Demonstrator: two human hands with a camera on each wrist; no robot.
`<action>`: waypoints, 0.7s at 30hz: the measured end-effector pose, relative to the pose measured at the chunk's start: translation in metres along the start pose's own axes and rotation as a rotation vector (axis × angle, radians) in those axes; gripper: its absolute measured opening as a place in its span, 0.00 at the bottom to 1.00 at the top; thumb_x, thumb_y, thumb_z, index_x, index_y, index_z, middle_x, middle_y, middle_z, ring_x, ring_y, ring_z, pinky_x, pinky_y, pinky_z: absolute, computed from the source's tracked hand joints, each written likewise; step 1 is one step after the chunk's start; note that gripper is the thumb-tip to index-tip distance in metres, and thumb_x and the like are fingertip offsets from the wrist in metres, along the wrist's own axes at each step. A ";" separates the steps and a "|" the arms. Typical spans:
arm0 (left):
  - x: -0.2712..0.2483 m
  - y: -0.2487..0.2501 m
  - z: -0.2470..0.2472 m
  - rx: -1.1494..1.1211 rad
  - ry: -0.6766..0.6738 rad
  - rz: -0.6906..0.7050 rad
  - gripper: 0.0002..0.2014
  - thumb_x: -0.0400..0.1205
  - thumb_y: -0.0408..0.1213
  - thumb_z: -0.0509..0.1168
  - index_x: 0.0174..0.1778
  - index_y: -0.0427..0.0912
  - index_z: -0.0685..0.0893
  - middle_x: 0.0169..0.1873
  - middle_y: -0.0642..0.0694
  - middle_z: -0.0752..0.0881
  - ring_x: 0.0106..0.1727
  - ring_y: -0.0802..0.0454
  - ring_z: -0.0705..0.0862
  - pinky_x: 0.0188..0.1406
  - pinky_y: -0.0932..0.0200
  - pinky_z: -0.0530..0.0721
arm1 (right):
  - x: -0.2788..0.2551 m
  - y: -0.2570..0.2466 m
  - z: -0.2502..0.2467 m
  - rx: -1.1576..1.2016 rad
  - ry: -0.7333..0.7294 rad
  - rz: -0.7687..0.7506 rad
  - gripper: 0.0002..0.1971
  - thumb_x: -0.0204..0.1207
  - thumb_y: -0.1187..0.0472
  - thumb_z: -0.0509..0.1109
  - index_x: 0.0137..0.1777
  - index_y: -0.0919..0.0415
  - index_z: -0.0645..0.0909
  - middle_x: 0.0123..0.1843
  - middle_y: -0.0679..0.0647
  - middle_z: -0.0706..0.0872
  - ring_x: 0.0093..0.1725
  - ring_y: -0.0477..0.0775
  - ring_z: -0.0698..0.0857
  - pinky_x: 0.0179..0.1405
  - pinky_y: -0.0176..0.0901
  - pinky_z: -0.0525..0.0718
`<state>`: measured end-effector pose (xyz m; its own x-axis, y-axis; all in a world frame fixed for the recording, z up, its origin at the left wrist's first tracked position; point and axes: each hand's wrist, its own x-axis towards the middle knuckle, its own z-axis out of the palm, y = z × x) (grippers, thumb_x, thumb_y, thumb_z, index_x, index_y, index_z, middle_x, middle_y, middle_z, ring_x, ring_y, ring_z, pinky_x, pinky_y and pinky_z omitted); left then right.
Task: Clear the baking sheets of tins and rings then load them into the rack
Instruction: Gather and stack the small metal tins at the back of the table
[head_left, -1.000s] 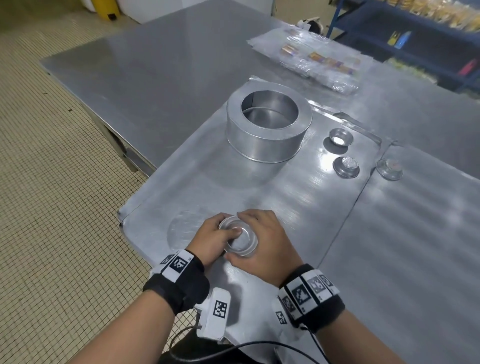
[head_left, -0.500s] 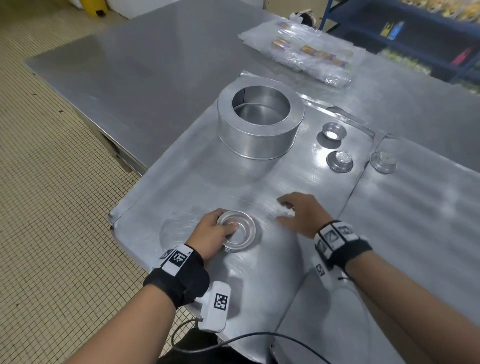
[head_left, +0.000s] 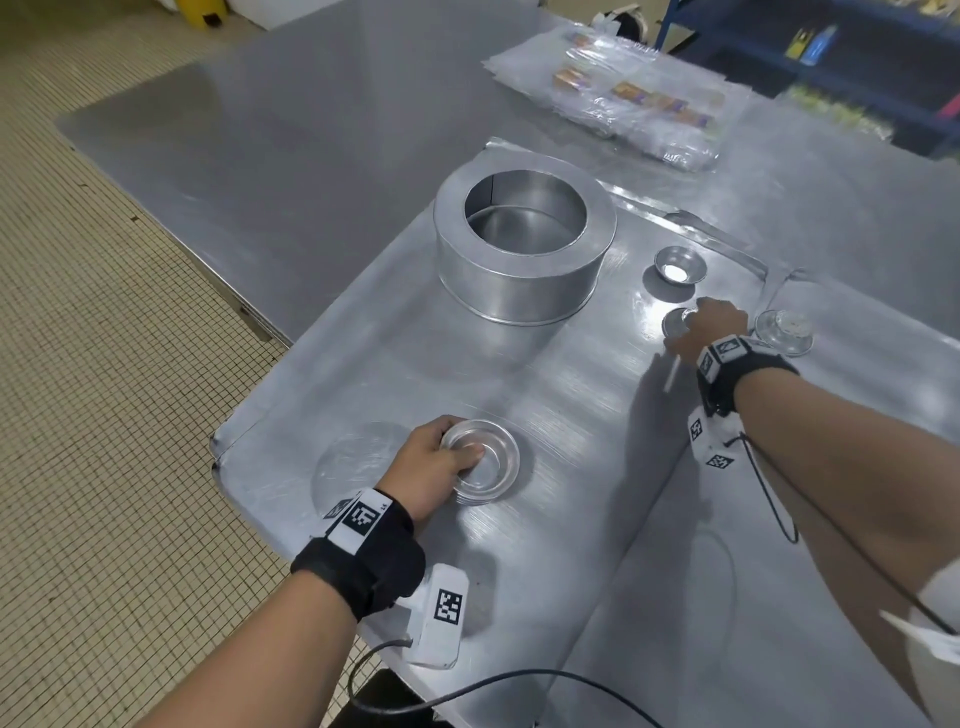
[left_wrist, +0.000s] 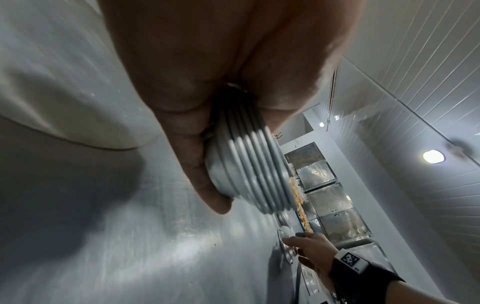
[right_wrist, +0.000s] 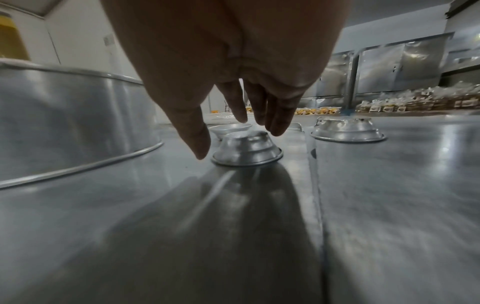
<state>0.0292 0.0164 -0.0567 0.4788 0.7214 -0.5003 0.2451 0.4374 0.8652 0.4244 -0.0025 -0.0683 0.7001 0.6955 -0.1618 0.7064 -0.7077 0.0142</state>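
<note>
On the left baking sheet (head_left: 524, 384), near its front edge, my left hand (head_left: 441, 465) grips a stack of several nested small tins (head_left: 485, 462); the thumb and fingers pinch the stack's rims (left_wrist: 249, 170). My right hand (head_left: 698, 325) reaches to the sheet's far right, its fingers (right_wrist: 278, 123) spread just over an upside-down small tin (right_wrist: 246, 152), holding nothing. An upright small tin (head_left: 679, 266) sits just behind it. A large round ring tin (head_left: 524, 260) stands at the back of this sheet. Another upside-down tin (head_left: 783, 331) rests on the right baking sheet (head_left: 779, 519).
Both sheets lie on a steel table (head_left: 291, 171) whose left edge drops to a tiled floor (head_left: 104, 415). Clear plastic packets (head_left: 639, 98) lie at the back, with blue shelving (head_left: 841, 57) behind. A black cable (head_left: 493, 686) runs along the near edge.
My right hand let go of the tin stack and moved away to the far right, over the upside-down tin. The left hand kept its hold on the stack.
</note>
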 end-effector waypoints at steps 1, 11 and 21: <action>0.001 0.000 0.000 -0.005 0.002 -0.002 0.08 0.80 0.21 0.68 0.50 0.36 0.85 0.37 0.41 0.86 0.40 0.47 0.83 0.44 0.54 0.80 | 0.006 0.001 0.003 0.001 0.005 0.013 0.26 0.77 0.44 0.68 0.65 0.64 0.80 0.60 0.59 0.82 0.64 0.60 0.81 0.67 0.54 0.77; 0.008 0.002 -0.004 0.004 0.000 -0.008 0.07 0.81 0.22 0.68 0.49 0.37 0.85 0.37 0.42 0.87 0.41 0.46 0.83 0.44 0.53 0.80 | 0.001 -0.004 0.012 0.227 0.141 0.232 0.31 0.66 0.53 0.82 0.60 0.70 0.72 0.59 0.70 0.79 0.58 0.72 0.82 0.57 0.59 0.79; 0.009 0.001 0.005 0.025 -0.016 -0.021 0.07 0.80 0.21 0.67 0.53 0.30 0.85 0.39 0.40 0.85 0.40 0.47 0.82 0.43 0.56 0.80 | -0.080 -0.031 -0.012 0.636 0.254 -0.011 0.36 0.64 0.58 0.84 0.71 0.60 0.72 0.66 0.61 0.74 0.63 0.59 0.78 0.62 0.43 0.75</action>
<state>0.0377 0.0205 -0.0598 0.4869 0.7034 -0.5177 0.2763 0.4382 0.8553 0.3479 -0.0351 -0.0442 0.7509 0.6557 0.0787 0.5690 -0.5819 -0.5811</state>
